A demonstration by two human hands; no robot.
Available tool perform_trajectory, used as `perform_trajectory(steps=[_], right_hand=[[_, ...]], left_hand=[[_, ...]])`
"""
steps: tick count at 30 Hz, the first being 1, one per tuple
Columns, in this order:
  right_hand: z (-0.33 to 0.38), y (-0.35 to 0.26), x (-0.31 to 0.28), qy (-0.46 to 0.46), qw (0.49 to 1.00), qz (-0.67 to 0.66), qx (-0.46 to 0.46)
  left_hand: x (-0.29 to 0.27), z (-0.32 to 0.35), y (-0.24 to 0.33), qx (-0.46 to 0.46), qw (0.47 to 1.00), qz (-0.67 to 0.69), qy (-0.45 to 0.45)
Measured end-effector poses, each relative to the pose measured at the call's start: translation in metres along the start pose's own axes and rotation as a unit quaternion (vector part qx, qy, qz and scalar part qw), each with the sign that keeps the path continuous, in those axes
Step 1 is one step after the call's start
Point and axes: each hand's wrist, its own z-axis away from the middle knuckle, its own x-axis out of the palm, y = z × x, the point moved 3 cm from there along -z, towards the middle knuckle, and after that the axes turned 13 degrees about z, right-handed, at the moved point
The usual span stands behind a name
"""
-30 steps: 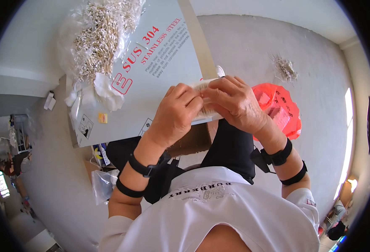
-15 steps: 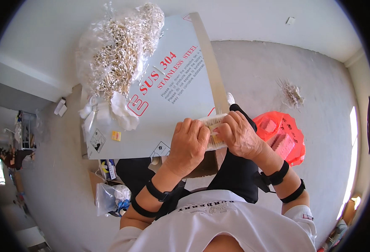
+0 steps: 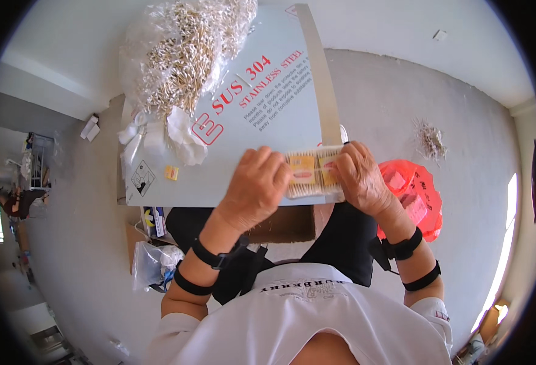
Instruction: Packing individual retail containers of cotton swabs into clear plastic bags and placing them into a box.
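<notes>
A clear pack of cotton swabs (image 3: 306,174) with yellow label cards is held level between my two hands, over the near right edge of the table. My left hand (image 3: 257,184) is closed, its curled fingertips at the pack's left end. The pack's right end is gripped by my right hand (image 3: 362,180), with the thumb over its face. Beyond my left hand a small yellow card (image 3: 171,173) lies on the table (image 3: 268,158), near crumpled white plastic (image 3: 184,137). A big clear bag of loose cotton swabs (image 3: 185,55) fills the table's far left.
An open cardboard box (image 3: 286,226) sits below the table edge, between my knees. On the floor to the right are a red plastic bag (image 3: 429,198) with pink packs and a pile of loose swabs (image 3: 430,141). A clear bag (image 3: 149,266) is at the lower left.
My hands have moved apart toward the pack's two ends, and more of its yellow labels shows. The whole view has shifted, with the table now higher in it.
</notes>
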Motion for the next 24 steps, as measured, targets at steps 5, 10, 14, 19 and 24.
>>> perform_trajectory(steps=[5, 10, 14, 19, 24], right_hand=[[-0.005, -0.004, 0.005, -0.015, 0.999, -0.032, 0.009], [-0.006, -0.001, 0.007, -0.007, 1.000, -0.014, 0.011], [-0.006, -0.002, 0.004, 0.001, 1.000, -0.018, 0.012], [-0.005, 0.001, 0.004, -0.002, 0.998, -0.061, 0.031], [-0.009, 0.005, 0.002, -0.035, 0.996, -0.070, 0.030]], left_hand=[[-0.006, 0.017, -0.015, -0.042, 0.999, 0.026, 0.017], [-0.014, 0.018, -0.016, -0.031, 0.999, 0.031, -0.007], [-0.019, 0.021, -0.018, -0.081, 0.984, 0.144, 0.066], [-0.018, 0.026, -0.019, -0.058, 0.983, 0.143, 0.104], [-0.016, 0.028, -0.028, -0.094, 0.951, 0.275, 0.106]])
